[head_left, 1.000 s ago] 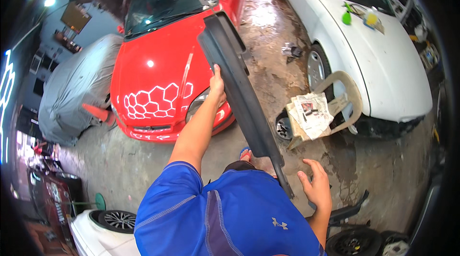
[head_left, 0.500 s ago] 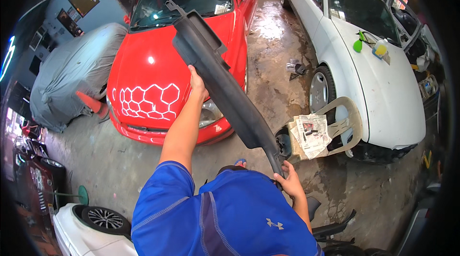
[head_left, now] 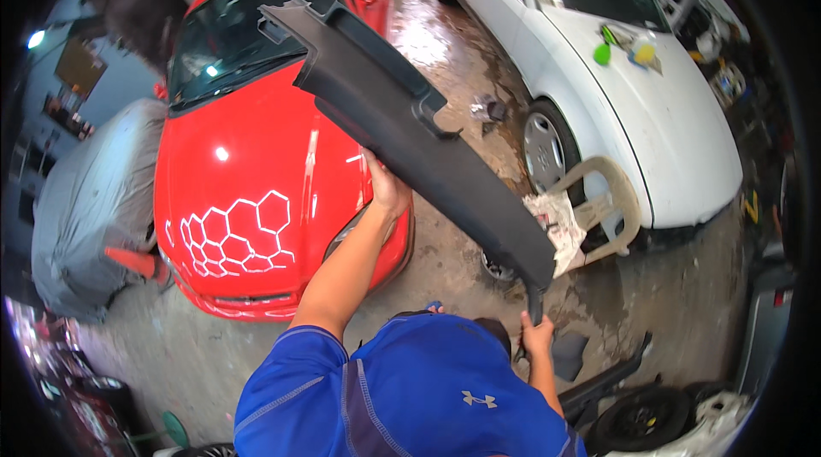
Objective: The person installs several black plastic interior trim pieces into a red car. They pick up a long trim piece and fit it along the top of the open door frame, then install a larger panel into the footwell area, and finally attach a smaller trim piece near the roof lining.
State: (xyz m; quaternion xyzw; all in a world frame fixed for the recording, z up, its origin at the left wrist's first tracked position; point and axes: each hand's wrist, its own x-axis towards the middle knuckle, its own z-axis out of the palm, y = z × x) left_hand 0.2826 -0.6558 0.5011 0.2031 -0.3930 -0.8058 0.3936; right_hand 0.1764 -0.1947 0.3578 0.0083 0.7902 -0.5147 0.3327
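Observation:
A long dark grey plastic car trim panel is held up slantwise in front of me, its broad notched end toward the red car and its narrow end near my body. My left hand grips the panel's edge near the middle; most of its fingers are hidden behind the panel. Low on the right, my right hand is closed around the narrow end. Beyond the panel stands a red car, with white hexagon outlines on its hood.
To the right is a white car with a green spray bottle on its hood. A beige plastic chair holding newspapers stands beside it. Lower right lie a wheel and dark trim pieces. An orange cone is near a covered car.
The panel has turned and its narrow end has shifted right with my right hand. My left hand has also moved right and lower. The view has shifted, with the cars now further left.

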